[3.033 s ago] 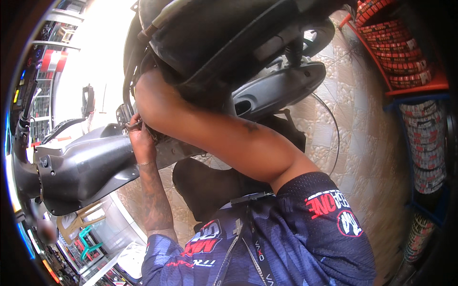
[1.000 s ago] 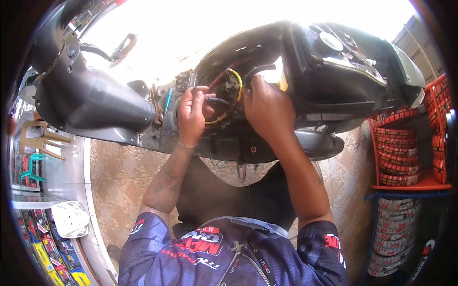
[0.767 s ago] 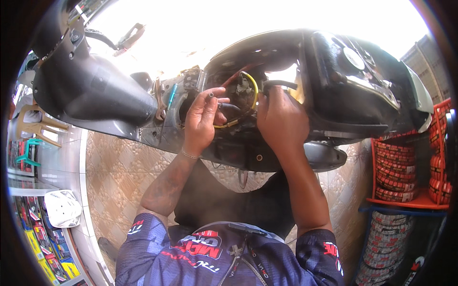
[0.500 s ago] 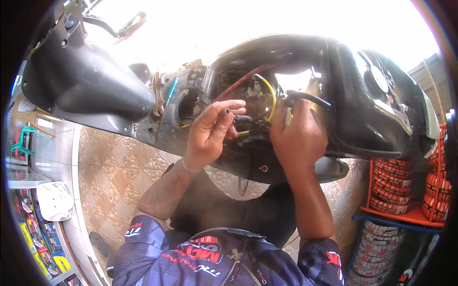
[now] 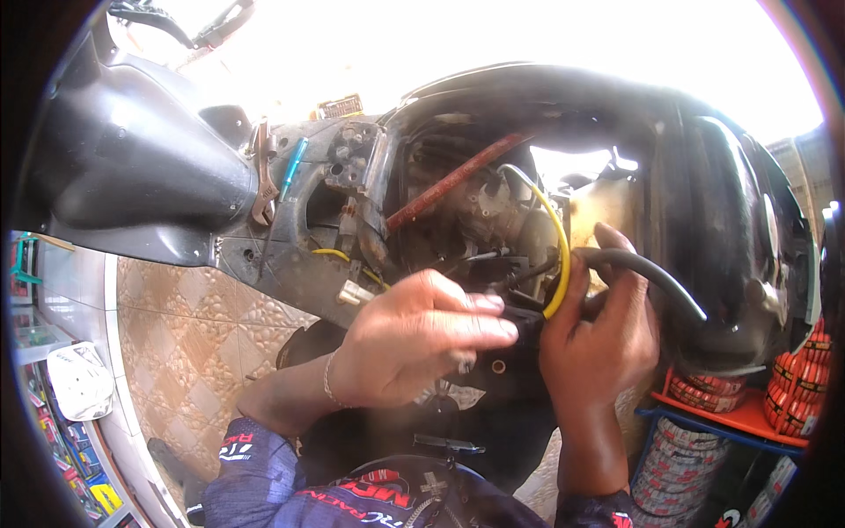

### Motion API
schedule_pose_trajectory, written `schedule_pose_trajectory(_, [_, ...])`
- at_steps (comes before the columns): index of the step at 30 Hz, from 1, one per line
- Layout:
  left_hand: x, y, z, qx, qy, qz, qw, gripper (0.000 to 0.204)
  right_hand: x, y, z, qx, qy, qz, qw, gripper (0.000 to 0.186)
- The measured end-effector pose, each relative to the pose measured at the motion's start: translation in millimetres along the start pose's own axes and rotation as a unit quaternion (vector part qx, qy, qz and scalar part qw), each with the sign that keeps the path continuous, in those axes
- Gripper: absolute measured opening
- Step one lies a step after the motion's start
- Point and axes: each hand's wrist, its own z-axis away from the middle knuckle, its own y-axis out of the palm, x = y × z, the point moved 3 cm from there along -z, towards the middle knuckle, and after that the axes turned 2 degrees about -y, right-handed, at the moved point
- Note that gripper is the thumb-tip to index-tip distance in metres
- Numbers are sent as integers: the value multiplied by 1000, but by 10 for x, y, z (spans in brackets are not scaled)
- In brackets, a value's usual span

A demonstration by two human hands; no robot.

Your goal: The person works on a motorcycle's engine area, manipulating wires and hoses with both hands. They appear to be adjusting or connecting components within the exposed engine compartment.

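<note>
Head view: the left hand [image 5: 414, 343] reaches into the scooter's open engine bay [image 5: 475, 220], fingers straight and pressed together. Just right of it, the right hand [image 5: 598, 334] curls around a black hose [image 5: 651, 277], beside a yellow tube [image 5: 556, 255]. A red cable [image 5: 453, 180] crosses above.

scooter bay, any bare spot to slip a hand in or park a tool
Crowded between left hand and right hand: yellow hose, black hose, engine parts. Free: tiled floor under the black panel, left of the forearm.
</note>
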Motion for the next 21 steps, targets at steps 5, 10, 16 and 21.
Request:
schedule_pose_trajectory(5, [55, -61, -7, 48, -10, 111, 993, 40, 23, 34, -45, 41, 25, -3, 999, 34])
schedule_pose_trajectory(10, [184, -13, -3, 33, 46, 178, 982, 38, 47, 47, -100, 84, -35, 41, 995, 40])
schedule_pose_trajectory(16, [314, -19, -7, 33, 85, 206, 974, 32, 89, 58, -116, 156, 60, 12, 986, 35])
schedule_pose_trajectory(21, [406, 132, -64, -126, 175, 265, 940, 13, 162, 105, -124, 126, 23, 72, 989, 37])
